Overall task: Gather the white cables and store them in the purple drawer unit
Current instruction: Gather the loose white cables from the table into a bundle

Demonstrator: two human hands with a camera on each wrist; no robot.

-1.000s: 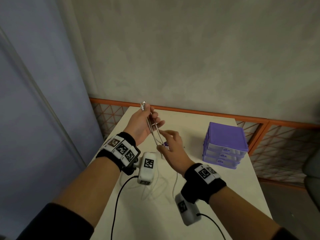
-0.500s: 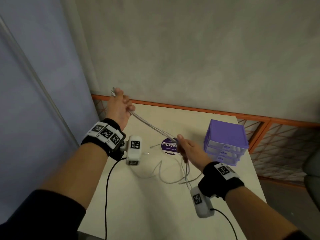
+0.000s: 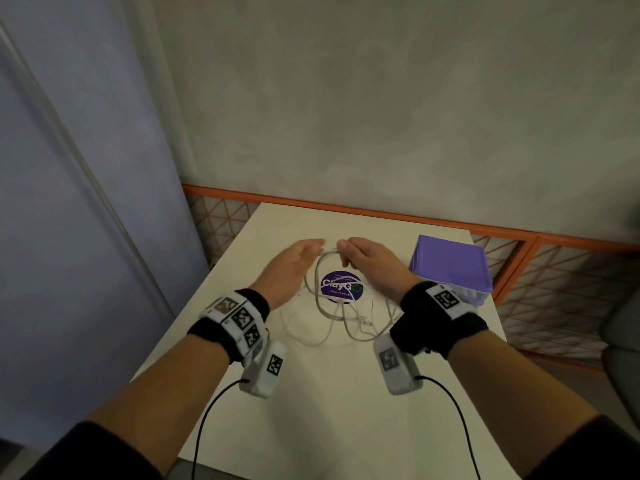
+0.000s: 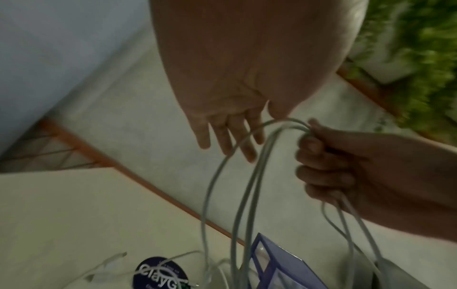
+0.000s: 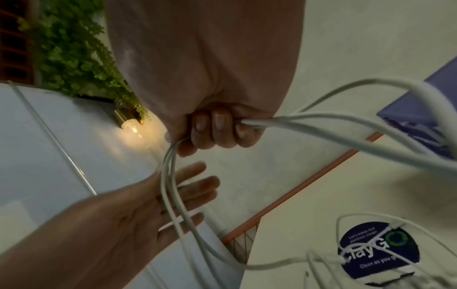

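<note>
Several white cables (image 3: 327,308) hang in loops over the white table (image 3: 311,410). My right hand (image 3: 360,259) grips the top of the loops in its curled fingers (image 5: 217,129) above the table, and the cables (image 5: 321,125) trail out on both sides of the fist. My left hand (image 3: 294,265) is beside it with straight fingers (image 4: 227,136) and holds nothing; the cable loop (image 4: 247,185) passes in front of them. The purple drawer unit (image 3: 450,265) stands to the right of my right hand, its drawers closed as far as I can see.
A round purple sticker (image 3: 341,287) lies on the table under the loops. Loose cable ends (image 4: 108,264) rest on the tabletop. An orange mesh rail (image 3: 381,213) runs along the table's far and right edges, in front of a grey wall.
My left hand has let go of the cable ends it held up at the left and come back beside the right hand. My right hand now holds the folded loops.
</note>
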